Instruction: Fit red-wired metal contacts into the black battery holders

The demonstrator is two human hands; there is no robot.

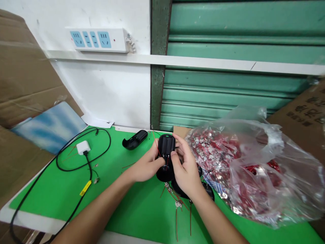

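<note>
Nearest on the bright green worktop (pixel 137 210), small silver metal tabs with thin red wires (pixel 178 204) lie loose below the hands, attached to nothing that can be made out. Just beyond, more glossy black plastic shells (pixel 208 191) rest partly hidden under the right wrist. Above them a person's two bare hands hold a long black plastic housing (pixel 166 145), open side up, its ribbed upper half and rounded lower end facing the viewer. The left hand (pixel 145 166) has its fingers clamped on the left side, thumb laid across the middle; the right hand (pixel 187 167) grips the right side, thumb pressing near the centre, other fingers behind. Thin red wire shows at the housing, so this piece seems partway through its wiring; whether any tab is seated cannot be told. Much appears left: to the right, a clear plastic bag (pixel 254 189) bulges with similar tabs and red wires. At left sits a white block-shaped adapter (pixel 83 147) on a black cable (pixel 90 169). Farther back, a separate open black shell (pixel 135 139) lies on the worktop, not joined to anything. Behind stands a green metal roller shutter (pixel 228 51).
</note>
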